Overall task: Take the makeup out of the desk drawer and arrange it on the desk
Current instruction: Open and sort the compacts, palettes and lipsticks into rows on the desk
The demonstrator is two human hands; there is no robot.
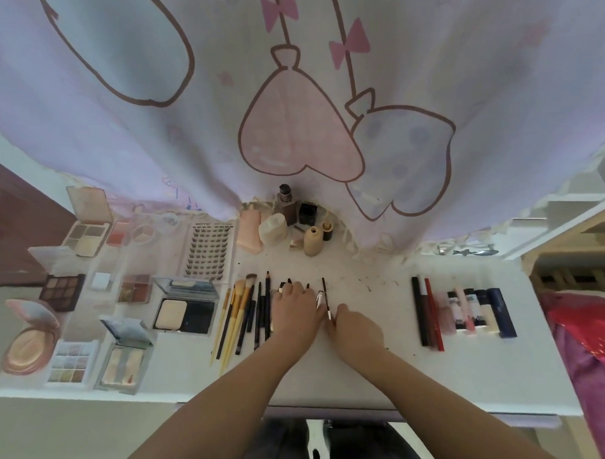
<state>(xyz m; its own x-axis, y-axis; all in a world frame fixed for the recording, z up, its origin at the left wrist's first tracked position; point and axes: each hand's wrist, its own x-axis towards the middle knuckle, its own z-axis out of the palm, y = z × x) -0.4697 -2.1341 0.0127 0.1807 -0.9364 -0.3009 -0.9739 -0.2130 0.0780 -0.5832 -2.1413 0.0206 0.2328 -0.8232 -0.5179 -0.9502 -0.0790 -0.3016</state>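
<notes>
White tabletop stands under a lilac curtain. Open palettes fill its left edge, then brushes. At the middle, left grip lies spread on pencils; right grip pinches a thin brush. Tubes lie near the right edge.

Bare desk lies open between the row of brushes and pencils on the left and the tubes and sticks on the right; both hands sit in that gap; palettes and compacts crowd the far left; bottles block the back edge under the hanging curtain; the near edge stays passable.
</notes>
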